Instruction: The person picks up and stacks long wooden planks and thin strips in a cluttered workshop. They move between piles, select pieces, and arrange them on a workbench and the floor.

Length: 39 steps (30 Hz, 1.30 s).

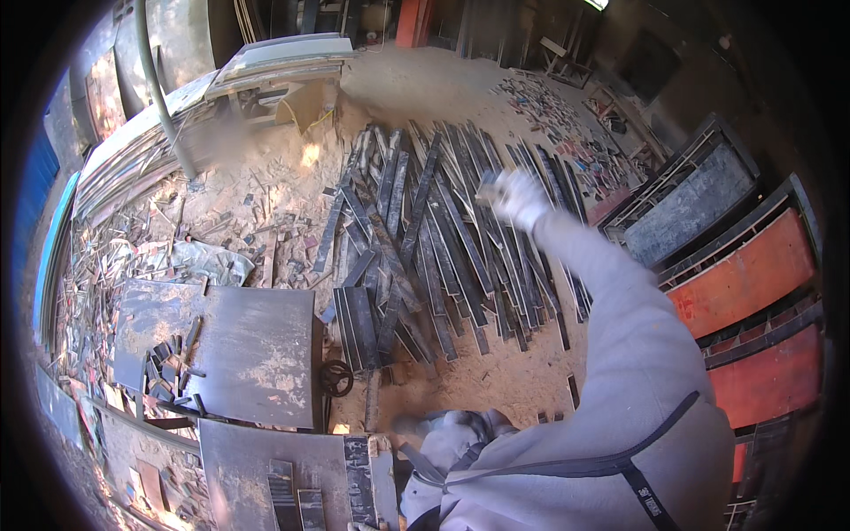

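Note:
My right arm reaches far forward over a big pile of dark-edged wood strips (pixel 416 221) on the floor. My right hand (pixel 521 199), in a white glove, is closed around what looks like a small wood offcut (pixel 487 187); its exact shape is blurred. Beneath and around that hand the strips lie crisscrossed, many pointing away from me. I cannot make out my left hand; only grey clothing (pixel 456 435) with a blurred edge shows low in the middle. At my left stands a metal machine table (pixel 257 354) with a black handwheel (pixel 336 378) at its side.
Short dark offcuts (pixel 168 367) lie on the machine table. A nearer metal surface (pixel 243 460) bears several short strips. Wood scraps (pixel 266 221) litter the floor at left. Stacked sheets (pixel 283 57) stand at the back left. Orange panels (pixel 748 274) and a grey panel (pixel 695 203) line the right.

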Each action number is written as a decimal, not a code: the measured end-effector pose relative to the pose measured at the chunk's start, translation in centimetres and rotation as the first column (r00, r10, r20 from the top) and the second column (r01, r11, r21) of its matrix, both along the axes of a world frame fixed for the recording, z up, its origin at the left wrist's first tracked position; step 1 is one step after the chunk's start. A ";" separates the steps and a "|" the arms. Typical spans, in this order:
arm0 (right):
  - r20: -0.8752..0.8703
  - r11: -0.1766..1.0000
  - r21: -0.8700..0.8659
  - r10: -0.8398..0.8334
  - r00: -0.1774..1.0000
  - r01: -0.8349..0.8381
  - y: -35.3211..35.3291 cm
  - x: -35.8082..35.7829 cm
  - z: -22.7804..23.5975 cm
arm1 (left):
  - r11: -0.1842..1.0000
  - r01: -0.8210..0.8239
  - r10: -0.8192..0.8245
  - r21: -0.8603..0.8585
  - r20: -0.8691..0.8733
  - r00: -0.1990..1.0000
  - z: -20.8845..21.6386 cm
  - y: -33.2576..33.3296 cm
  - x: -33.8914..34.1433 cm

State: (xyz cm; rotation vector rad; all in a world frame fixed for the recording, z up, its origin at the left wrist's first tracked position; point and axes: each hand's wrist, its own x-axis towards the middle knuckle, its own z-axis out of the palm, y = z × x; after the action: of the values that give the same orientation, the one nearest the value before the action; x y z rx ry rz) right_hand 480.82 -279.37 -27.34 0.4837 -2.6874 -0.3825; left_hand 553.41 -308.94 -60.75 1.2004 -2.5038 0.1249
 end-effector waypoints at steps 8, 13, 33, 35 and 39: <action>0.408 0.830 -0.545 0.139 0.902 0.118 5.1 -8.4 -10.2 | 0.884 -0.085 0.185 0.459 -0.176 0.967 0.3 7.0 -2.4; 0.907 0.913 -0.390 0.403 0.123 -0.119 -14.4 24.0 -33.7 | 0.856 -0.260 0.301 0.447 -0.021 0.953 1.4 7.7 2.0; 0.676 0.674 -0.737 0.735 0.055 0.054 -32.9 41.7 -26.8 | 0.889 -0.223 0.167 0.400 0.169 0.971 7.1 -17.6 9.2; 0.644 0.623 -0.691 0.761 0.079 -0.366 -33.0 46.0 -25.9 | 0.898 -0.262 0.169 0.353 0.273 0.947 5.2 -22.5 12.1; 0.609 0.205 -0.386 0.789 -0.082 -0.899 -34.8 54.0 -24.9 | 0.852 -0.330 0.152 0.407 0.412 0.899 1.8 -27.0 15.0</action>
State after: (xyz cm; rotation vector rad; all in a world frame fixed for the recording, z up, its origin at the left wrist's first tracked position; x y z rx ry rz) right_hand 534.80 -314.17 -52.19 2.7562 -2.1177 0.0913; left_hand 568.38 -335.96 -58.93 1.8475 -2.7801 -0.2341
